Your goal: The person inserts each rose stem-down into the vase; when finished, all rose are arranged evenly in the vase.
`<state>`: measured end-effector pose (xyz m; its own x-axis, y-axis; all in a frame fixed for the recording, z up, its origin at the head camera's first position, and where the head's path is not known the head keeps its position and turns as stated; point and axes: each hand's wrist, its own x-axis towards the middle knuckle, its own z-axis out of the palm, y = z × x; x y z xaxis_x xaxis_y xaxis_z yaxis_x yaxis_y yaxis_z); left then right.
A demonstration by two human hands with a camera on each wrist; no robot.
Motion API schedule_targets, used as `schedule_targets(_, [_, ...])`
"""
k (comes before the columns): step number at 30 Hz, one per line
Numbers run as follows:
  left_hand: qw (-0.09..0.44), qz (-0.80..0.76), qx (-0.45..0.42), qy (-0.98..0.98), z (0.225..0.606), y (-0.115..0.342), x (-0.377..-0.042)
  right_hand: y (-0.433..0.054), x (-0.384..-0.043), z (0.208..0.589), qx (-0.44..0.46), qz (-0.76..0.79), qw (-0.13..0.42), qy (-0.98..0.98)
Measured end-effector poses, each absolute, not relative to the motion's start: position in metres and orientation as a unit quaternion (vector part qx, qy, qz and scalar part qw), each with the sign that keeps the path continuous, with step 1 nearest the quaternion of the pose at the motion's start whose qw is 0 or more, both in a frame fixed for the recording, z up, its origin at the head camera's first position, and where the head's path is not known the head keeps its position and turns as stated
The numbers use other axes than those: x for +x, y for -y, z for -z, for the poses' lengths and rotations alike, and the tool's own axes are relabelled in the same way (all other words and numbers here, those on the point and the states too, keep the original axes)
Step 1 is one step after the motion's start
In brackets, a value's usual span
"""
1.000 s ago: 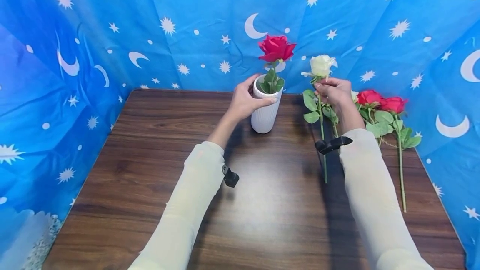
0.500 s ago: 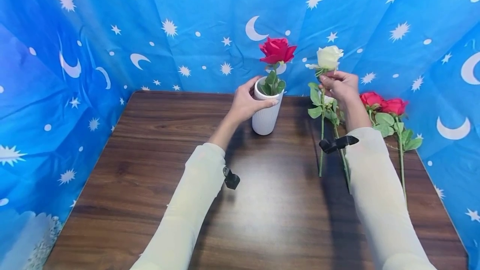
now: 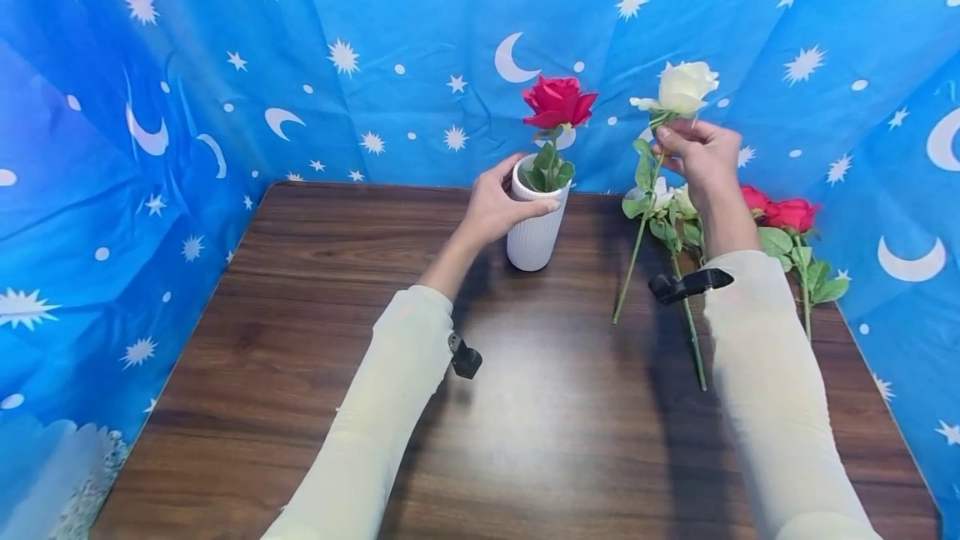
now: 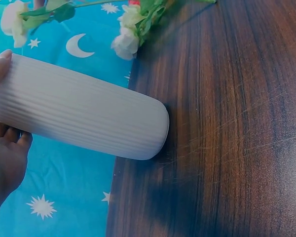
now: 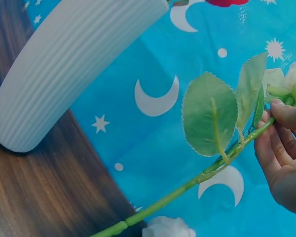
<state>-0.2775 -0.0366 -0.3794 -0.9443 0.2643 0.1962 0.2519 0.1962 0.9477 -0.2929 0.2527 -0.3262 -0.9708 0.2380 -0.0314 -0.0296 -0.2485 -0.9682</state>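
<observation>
blue starry backdrop [image 3: 420,23] | brown wood-grain tabletop [image 3: 300,290] | pale glare [image 3: 536,432]

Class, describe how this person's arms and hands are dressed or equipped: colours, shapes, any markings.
The left sleeve and right sleeve are long, pale cream and look unpatterned. Angular black devices sit near the cuffs. The left hand and right hand wear no gloves.

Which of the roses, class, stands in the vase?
The red rose rising from the white vase the left hand holds; the other red roses and the white roses are outside it.
</observation>
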Motion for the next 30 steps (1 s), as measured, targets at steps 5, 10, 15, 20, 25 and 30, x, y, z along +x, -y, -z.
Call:
schedule_targets(5, [0.003, -0.615, 0.171, -0.77, 0.38, 0.035, -0.279, -0.253, -0.292, 0.314, -0.074, -0.813, 0.095, 0.569])
schedule_targets(10, [-0.005, -0.616, 0.174, -0.768, 0.379, 0.037, -0.28, -0.25, -0.295, 0.303, -0.061, -0.825, 0.103, 0.552])
schedule_targets(15, [-0.001, -0.615, 0.177, -0.769, 0.381, 0.036, -0.279, -0.25, -0.292, 0.295, -0.063, -0.831, 0.11, 0.541])
schedule_targets(20, [0.003, -0.611, 0.167, -0.774, 0.38, 0.035, -0.279, -0.249, -0.29, 0.28, -0.065, -0.839, 0.117, 0.527])
schedule_targets(25, [0.008, -0.608, 0.157, -0.778, 0.38, 0.036, -0.277, -0.246, -0.288, 0.266, -0.059, -0.841, 0.126, 0.522])
schedule_targets(30, [0.009, -0.607, 0.158, -0.779, 0.379, 0.037, -0.277, -0.245, -0.289, 0.254, -0.062, -0.838, 0.139, 0.524])
